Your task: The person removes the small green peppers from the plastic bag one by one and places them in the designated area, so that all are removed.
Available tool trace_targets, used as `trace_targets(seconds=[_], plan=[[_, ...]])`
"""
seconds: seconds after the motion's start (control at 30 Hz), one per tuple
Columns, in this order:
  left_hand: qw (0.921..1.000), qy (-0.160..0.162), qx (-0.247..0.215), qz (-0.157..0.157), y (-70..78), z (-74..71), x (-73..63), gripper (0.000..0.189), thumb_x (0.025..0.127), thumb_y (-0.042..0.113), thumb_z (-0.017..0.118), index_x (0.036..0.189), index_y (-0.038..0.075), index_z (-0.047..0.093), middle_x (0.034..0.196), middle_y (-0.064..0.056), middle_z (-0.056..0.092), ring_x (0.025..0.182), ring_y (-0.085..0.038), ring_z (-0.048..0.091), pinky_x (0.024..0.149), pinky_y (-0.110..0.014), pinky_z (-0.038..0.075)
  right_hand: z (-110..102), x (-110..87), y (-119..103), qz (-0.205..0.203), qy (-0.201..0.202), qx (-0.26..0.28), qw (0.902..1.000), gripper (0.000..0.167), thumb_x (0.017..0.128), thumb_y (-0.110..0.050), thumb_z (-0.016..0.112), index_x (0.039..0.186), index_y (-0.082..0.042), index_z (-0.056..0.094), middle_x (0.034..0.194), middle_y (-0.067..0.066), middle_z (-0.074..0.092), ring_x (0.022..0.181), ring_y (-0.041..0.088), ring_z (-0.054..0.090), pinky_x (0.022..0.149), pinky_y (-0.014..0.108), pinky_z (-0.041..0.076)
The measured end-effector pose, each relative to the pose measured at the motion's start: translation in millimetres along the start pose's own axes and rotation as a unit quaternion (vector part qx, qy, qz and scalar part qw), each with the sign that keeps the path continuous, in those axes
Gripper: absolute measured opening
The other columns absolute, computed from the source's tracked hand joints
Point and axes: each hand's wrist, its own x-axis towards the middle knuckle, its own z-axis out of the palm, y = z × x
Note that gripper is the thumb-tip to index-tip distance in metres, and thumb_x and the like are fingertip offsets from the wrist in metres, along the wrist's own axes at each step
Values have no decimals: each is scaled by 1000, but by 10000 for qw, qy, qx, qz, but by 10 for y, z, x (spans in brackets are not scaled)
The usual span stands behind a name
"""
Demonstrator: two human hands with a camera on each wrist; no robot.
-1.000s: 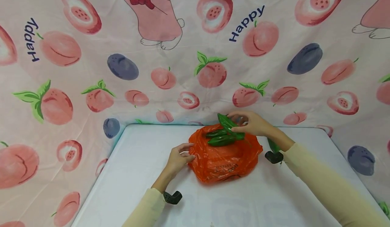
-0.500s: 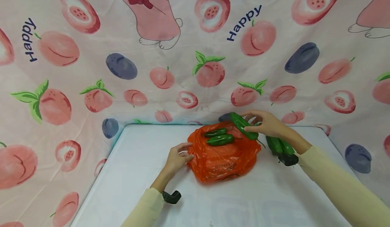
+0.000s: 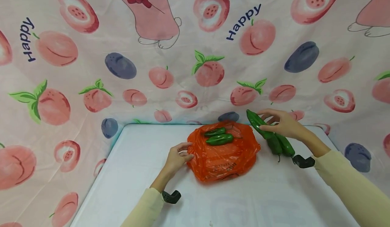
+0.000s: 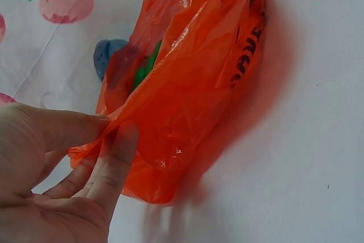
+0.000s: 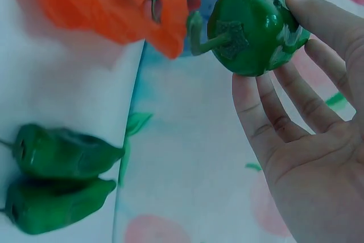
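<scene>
My right hand holds a long green pepper between thumb and fingers, raised right of the bag; its curved stem faces the right wrist camera. Below it, two more green peppers lie side by side on the table. An orange plastic bag lies in the middle with its mouth spread. Inside show two green peppers, and a bit of green appears past the bag's edge in the left wrist view. My left hand pinches the bag's left rim between thumb and fingers.
A white-covered table carries the bag and peppers. Behind it rises a pink cloth printed with peaches, plums and a rabbit, meeting the table's back edge. A black wrist camera sits at the right wrist, another at the left.
My right hand has carried the green pepper out of the bag and rightward, over the two peppers on the table. My left hand has stayed at the bag's rim.
</scene>
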Motion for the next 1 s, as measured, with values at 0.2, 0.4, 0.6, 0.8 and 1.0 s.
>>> trace_targets(seconds=[0.2,0.4,0.6,0.8,1.0], plan=[[10000,18,-42,63,8,-6,5,49,90,-6,74,136,6,65,128,-17,62,84,-16,69,73,-31,59,-101,-115,138,102,102,-177,9997,56,92,-28,79,142,-12,59,126,15,65,102,29,67,80,28,55],[9998,-7,-134,131,-1,-9,4,50,89,-8,74,136,3,63,130,-20,61,82,-15,68,71,-34,57,-157,-221,330,314,252,-394,9984,58,92,-31,80,142,-11,59,125,17,65,101,33,67,77,36,56],[9999,-17,-87,115,5,-14,6,51,89,-9,73,138,-1,61,130,-22,61,83,-16,68,74,-39,58,-160,-350,517,713,277,-351,9965,60,92,-36,79,142,-9,58,125,20,63,103,37,65,78,41,57],[10000,-30,-63,37,21,-18,17,50,89,-12,71,137,-3,61,129,-24,61,83,-19,68,75,-44,59,-65,-464,619,1175,243,-238,9925,67,92,-43,77,145,-7,55,128,24,62,107,39,64,83,54,58],[9999,-27,-99,44,8,-16,13,50,90,-8,73,138,1,61,131,-21,61,85,-16,68,77,-42,59,57,-589,673,1203,267,-164,9922,65,93,-41,77,145,-9,55,126,25,64,103,35,66,81,50,58]])
